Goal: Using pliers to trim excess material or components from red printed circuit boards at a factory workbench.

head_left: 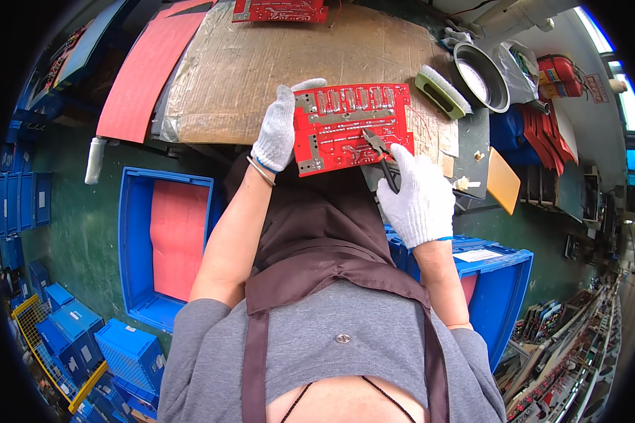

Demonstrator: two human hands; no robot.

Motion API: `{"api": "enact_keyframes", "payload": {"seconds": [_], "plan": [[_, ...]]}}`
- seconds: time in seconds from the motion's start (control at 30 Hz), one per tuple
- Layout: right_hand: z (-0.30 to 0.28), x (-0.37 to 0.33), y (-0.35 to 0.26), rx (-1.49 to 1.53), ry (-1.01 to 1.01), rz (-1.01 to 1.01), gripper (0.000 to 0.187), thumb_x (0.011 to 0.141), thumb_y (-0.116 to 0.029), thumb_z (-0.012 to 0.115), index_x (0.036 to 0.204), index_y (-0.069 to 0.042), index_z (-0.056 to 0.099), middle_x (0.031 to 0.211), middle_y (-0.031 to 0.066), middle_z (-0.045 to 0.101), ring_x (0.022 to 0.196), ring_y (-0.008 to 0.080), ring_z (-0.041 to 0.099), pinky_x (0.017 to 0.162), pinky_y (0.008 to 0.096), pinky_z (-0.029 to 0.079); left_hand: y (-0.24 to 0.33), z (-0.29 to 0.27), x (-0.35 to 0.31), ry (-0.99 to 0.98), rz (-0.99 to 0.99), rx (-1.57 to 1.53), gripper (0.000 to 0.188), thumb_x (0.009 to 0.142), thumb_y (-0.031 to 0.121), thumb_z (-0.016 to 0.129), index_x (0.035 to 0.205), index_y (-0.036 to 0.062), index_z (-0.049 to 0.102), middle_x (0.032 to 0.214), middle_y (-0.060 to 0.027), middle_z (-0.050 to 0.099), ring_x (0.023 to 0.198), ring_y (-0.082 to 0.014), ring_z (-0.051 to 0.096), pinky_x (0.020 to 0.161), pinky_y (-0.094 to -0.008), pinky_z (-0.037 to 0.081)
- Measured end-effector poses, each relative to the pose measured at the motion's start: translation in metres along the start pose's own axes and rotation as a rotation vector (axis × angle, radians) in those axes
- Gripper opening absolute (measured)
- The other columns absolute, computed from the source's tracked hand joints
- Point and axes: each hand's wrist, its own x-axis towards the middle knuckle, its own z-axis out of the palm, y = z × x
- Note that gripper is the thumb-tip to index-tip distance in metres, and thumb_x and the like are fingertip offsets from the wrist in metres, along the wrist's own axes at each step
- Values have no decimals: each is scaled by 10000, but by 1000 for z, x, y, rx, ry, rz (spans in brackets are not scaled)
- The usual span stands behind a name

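Red circuit board (pixel 351 129): over the near edge of brown cardboard (pixel 254 60) | left hand (pixel 278 130): gloved, clamped on the board's left edge | right hand (pixel 420 197): gloved, by the board's lower right corner, closed round pliers (pixel 378 144) | pliers' tips: over the board's face, contact unclear

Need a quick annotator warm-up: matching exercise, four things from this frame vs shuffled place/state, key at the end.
1. Central red circuit board
2. Black-handled pliers
3. Green-and-white scrub brush
4. Large open blue crate on the left

A. Beside the metal bowl
B. In the left grip
C. Red sheet inside
D. In the right grip

Pairs: 1-B, 2-D, 3-A, 4-C
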Motion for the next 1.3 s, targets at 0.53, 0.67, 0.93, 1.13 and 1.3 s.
{"api": "enact_keyframes", "payload": {"seconds": [0.53,0.67,0.93,1.13,1.3], "plan": [[-1,-2,-3,-58,7,-19,507,831,-262,765,1309,-132,660,972,154,678,937,351,700,823,457,569,1,2,-2,3,-7,-16,746,1100,628,320,1426,12,586,1296,-120,697,1165,-199,689,1031,-367,565],[-4,2,-2,-16,-38,-11,497,836,-262,762,1305,-130,663,1008,152,698,967,347,703,834,458,570,1,0,-2,9,0,-15,756,1097,636,312,1424,13,588,1291,-119,700,1164,-198,690,1032,-367,566],[-13,-3,31,68,58,175,489,863,-262,765,1317,-109,667,1122,175,725,1049,350,711,919,431,557,4,0,4,25,-4,69,520,1128,408,484,1408,-10,616,1268,-103,708,1142,-181,684,1017,-368,554],[-47,-63,112,406,200,437,438,987,-131,678,1402,-13,603,1114,136,724,1000,140,676,913,294,531,46,20,0,94,159,170,427,1122,338,531,1317,-5,692,1172,-57,735,1046,-123,686,964,-300,543],[-23,-194,242,353,399,645,425,985,-106,678,1402,-60,611,1134,128,733,957,176,681,888,334,542,48,30,-9,145,189,293,458,1123,373,520,1317,-4,693,1153,-61,746,1074,-122,690,976,-293,549]]}}
